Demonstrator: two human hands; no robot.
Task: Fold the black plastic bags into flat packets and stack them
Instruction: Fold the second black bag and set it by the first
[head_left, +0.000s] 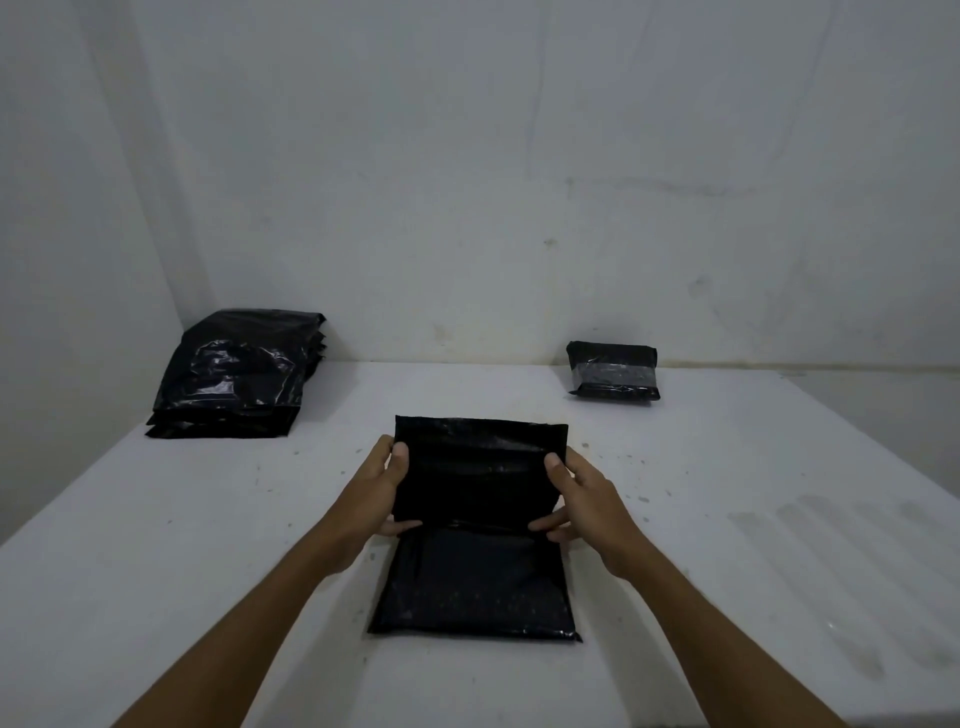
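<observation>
Two bare forearms reach in from the bottom edge toward one black bag (475, 525) lying on the white table (727, 519), its near end closest to the viewer. At the grip, the left hand (382, 493) pinches the bag's left edge, thumb on top and fingers curled beneath; the right hand (576, 501) does the same on the right edge. Between them the far part of the bag is lifted clear of the surface, with a crease running across just below the thumbs, while the near part lies flat on the table.

Outward from that bag, a pile of black bags (236, 374) sits far off to its left, in the corner against the wall (467, 182). They are loose, glossy and fairly large, so they look unfolded; four or five layered edges show, but the exact count cannot be told. Far off to the bag's right, near the back wall, stands one compact taped bundle (614, 370), which seems to be the finished stack; how many packets it holds cannot be seen.

Judging by this, the task is in its middle: one bag is partway folded, one bundle stands done, and the left pile remains to be folded and stacked.
</observation>
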